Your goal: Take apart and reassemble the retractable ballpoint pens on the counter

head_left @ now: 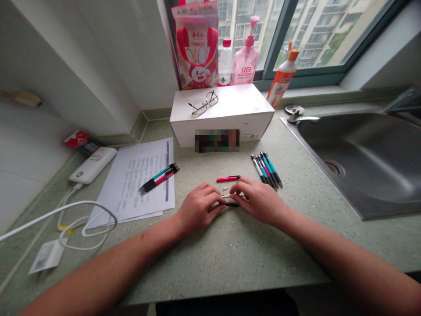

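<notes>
My left hand (197,208) and my right hand (258,199) meet over the green counter (230,250), fingers pinched on a thin black pen part (232,204) lying between them. A slim white refill-like piece (226,195) rests just above it by my right fingertips. A red pen barrel (228,178) lies a little further back, with a tiny white bit (225,188) beside it. Several assembled pens (267,170) lie in a row to the right. Another small bunch of pens (158,178) sits on the paper sheets (138,180) to the left.
A white box (226,115) with eyeglasses (203,103) on top stands behind. Bottles (246,55) and an orange-capped bottle (283,77) line the window sill. A steel sink (362,153) is at right. A power bank (93,164) and white cable (75,219) lie left.
</notes>
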